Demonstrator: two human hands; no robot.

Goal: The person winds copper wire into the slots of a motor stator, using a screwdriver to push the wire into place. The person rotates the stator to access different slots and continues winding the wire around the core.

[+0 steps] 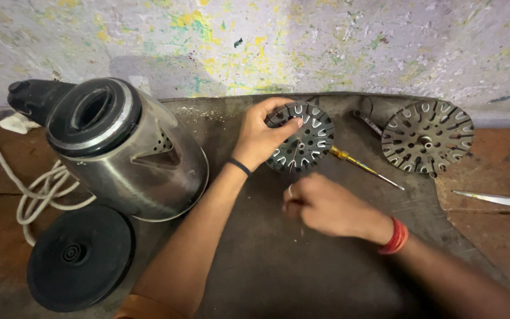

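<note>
- Your left hand [259, 137] grips the slotted metal disc [302, 137] by its near rim, tilting it up off the dark surface [278, 260]; your right hand [324, 207] is pinched shut just below it, seemingly on a thin strand (too fine to tell for sure).
- Keep the steel kettle [126, 149] and its round black base [80, 257] where they lie to your left, clear of your elbow.
- Hold the disc steady, thumb across the face, so the slots do not turn while you work.
- The second slotted disc [427, 137] lies flat, well apart at the right.
- The yellow-handled screwdriver [366, 168] lies just beside the held disc; the scissors [497, 201] lie farther right.
</note>
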